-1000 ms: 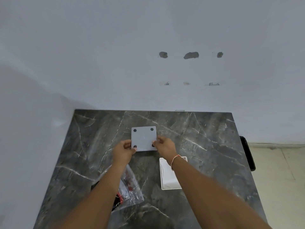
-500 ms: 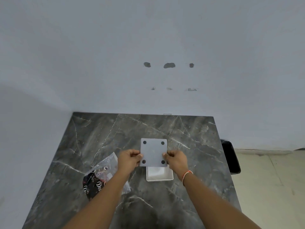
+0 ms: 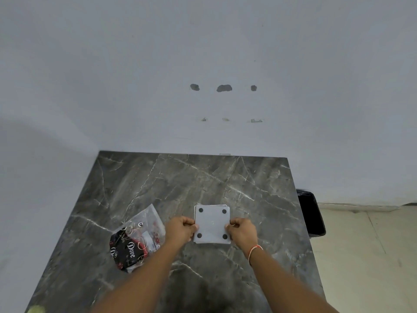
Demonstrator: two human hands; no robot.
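Observation:
A flat grey square plate (image 3: 212, 224) with a black round pad near each corner is held over a white square tray (image 3: 222, 206), of which only a thin rim shows at the plate's far edge. My left hand (image 3: 180, 230) pinches the plate's left edge. My right hand (image 3: 242, 231) pinches its right edge and wears an orange band at the wrist. Both hands are over the middle of the dark marble table (image 3: 158, 188).
A clear plastic bag (image 3: 135, 241) with a black and red printed item inside lies on the table left of my left hand. A black bin (image 3: 310, 213) stands on the floor past the table's right edge. A white wall rises behind the table.
Both hands have brought the grey plate nearer and to the right, from beyond the white tray to right over it, so the tray is now almost fully covered.

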